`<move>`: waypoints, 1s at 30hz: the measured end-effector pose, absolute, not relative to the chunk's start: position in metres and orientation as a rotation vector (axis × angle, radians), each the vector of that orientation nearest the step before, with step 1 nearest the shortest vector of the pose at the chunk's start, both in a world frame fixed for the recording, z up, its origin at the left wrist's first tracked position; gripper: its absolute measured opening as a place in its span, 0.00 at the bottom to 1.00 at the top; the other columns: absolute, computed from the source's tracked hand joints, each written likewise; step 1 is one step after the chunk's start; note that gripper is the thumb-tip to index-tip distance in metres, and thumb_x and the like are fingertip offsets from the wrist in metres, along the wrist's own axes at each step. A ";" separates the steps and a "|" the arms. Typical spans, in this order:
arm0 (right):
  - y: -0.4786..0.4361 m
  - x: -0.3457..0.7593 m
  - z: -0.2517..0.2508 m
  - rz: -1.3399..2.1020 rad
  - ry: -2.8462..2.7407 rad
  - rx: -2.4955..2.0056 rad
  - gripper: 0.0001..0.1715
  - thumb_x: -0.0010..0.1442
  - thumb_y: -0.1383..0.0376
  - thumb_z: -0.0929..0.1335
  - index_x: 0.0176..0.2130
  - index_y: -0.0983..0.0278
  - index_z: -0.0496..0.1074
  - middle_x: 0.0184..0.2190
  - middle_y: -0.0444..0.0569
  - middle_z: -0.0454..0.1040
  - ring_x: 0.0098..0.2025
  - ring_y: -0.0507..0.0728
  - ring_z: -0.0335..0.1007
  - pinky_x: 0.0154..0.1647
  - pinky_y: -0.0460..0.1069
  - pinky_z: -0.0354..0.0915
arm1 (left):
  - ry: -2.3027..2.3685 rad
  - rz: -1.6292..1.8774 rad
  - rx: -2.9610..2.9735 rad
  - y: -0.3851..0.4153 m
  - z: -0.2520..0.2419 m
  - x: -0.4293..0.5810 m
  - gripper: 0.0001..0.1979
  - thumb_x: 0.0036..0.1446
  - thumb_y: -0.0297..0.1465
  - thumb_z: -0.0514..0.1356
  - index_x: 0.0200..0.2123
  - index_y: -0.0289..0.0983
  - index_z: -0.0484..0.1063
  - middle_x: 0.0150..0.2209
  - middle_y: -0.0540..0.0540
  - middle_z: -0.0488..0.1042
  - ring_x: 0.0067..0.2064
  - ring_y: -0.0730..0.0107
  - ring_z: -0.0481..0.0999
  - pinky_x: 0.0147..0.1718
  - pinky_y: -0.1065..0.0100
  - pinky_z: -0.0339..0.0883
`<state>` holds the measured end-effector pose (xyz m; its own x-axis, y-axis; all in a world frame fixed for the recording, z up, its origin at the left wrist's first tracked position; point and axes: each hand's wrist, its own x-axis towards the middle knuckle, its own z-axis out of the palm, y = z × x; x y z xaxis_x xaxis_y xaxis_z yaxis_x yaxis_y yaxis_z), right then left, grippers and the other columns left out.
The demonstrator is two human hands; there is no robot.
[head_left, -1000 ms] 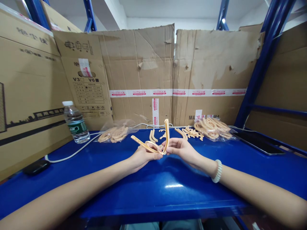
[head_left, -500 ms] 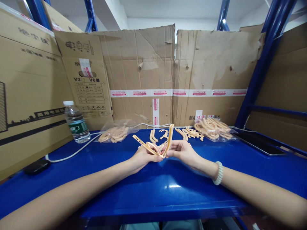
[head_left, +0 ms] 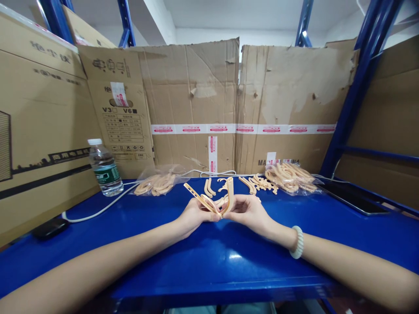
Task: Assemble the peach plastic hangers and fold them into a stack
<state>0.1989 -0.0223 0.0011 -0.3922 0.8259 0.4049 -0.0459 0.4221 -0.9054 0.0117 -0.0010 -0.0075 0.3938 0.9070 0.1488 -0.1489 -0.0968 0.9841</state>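
Observation:
My left hand is closed on a slotted beige plastic strip that slants up to the left. In my right hand is a curved beige plastic strip, pinched and standing nearly upright. The lower ends of both strips meet between my fingertips in a V shape; whether they are joined I cannot tell. Another curved beige piece shows between the two strips, partly hidden by my fingers. Behind my hands, loose curved beige strips and small branched beige pieces lie on the blue table.
Clear bags of beige parts lie left and right. A water bottle, a white cable and a black device are at the left. A dark tablet lies right. Cardboard walls the back.
The upright strip in my right hand has turned and tipped slightly, its top now lower and farther left. My left hand keeps its hold, and the view has shifted a little.

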 end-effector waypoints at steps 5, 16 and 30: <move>-0.020 0.197 -0.004 1.065 -1.682 -0.697 0.16 0.44 0.59 0.76 0.27 0.65 0.70 0.31 0.49 0.77 0.36 0.59 0.75 0.40 0.53 0.72 | 0.746 1.023 1.432 0.002 -0.010 0.011 0.12 0.32 0.27 0.72 0.22 0.34 0.72 0.26 0.47 0.76 0.37 0.61 0.76 0.41 0.62 0.67; -0.013 0.196 0.003 1.044 -1.619 -0.837 0.17 0.42 0.59 0.77 0.27 0.65 0.70 0.30 0.48 0.76 0.30 0.55 0.73 0.33 0.50 0.71 | 0.813 1.029 1.346 -0.003 -0.005 0.014 0.15 0.34 0.30 0.73 0.26 0.32 0.74 0.24 0.49 0.76 0.28 0.72 0.75 0.31 0.71 0.68; 0.027 0.273 0.047 0.972 -2.037 -0.895 0.20 0.44 0.58 0.77 0.34 0.69 0.76 0.24 0.49 0.77 0.24 0.53 0.72 0.23 0.45 0.67 | 0.891 1.026 1.073 0.031 0.023 -0.019 0.07 0.44 0.21 0.68 0.29 0.30 0.73 0.26 0.43 0.78 0.29 0.69 0.79 0.33 0.73 0.74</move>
<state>0.2730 0.0271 0.0469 -0.5175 0.8051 0.2898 0.2814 0.4800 -0.8309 -0.0190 0.0313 0.0235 0.2859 0.9547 -0.0821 -0.2146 0.1473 0.9655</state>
